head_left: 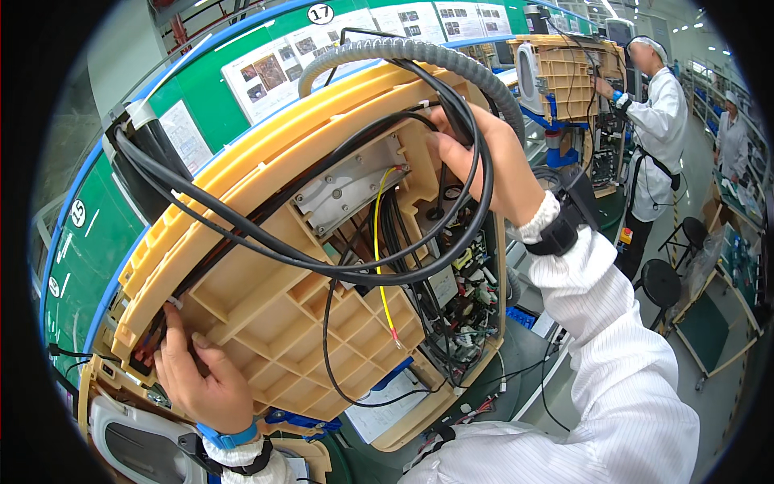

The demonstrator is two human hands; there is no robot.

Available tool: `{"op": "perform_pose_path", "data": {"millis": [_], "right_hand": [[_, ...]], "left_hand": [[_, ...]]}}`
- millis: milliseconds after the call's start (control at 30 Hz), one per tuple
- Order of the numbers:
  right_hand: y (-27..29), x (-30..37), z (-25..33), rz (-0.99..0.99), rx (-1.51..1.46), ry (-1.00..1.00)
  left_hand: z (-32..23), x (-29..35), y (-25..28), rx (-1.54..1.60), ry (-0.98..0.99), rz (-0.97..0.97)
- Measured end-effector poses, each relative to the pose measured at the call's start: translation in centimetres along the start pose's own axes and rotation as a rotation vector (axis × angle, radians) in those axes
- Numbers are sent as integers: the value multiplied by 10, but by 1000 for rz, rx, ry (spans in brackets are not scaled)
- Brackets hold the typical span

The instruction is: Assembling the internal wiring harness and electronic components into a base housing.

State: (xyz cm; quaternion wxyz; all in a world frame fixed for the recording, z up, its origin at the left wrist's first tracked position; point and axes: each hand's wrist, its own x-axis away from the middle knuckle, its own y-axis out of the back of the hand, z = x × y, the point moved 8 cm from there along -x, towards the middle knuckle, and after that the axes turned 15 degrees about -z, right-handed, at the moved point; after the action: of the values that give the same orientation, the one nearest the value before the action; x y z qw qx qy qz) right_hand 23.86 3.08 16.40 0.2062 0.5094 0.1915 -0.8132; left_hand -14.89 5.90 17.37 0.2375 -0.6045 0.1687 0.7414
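A large beige plastic housing (242, 292) with a ribbed inner face stands tilted before me. At its upper right, my right hand (496, 165) is closed round a bundle of black cables (456, 109), which hangs in wide loops across the housing. My left hand (205, 383) is at the lower left end, its index finger reaching to a small white piece in the rim channel and its thumb apart; the other fingers are partly hidden. A yellow wire (376, 234) hangs in front of a grey metal plate (343, 200).
Circuit boards and connectors (476, 278) fill the housing's right side. A grey corrugated hose (419, 50) arches over the top. Behind runs a green board (189, 97) with pinned sheets. At the right, a person in white (657, 129) works at another unit; stools (659, 282) stand nearby.
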Motion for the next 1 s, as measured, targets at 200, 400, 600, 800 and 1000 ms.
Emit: {"op": "perform_pose_path", "data": {"millis": [200,400,600,800,1000], "right_hand": [[-11,0,-15,71,-288,-242],[13,22,-9,-11,-164,-267],[22,116,-48,108,-88,-591],[-7,134,-55,158,-155,-630],[3,132,-61,204,-72,-690]], "left_hand": [[-1,1,-2,-18,-25,-2],[4,7,-6,-27,10,-1],[13,10,-6,-20,51,20],[18,12,-7,39,27,17],[15,13,-9,48,49,23]]}}
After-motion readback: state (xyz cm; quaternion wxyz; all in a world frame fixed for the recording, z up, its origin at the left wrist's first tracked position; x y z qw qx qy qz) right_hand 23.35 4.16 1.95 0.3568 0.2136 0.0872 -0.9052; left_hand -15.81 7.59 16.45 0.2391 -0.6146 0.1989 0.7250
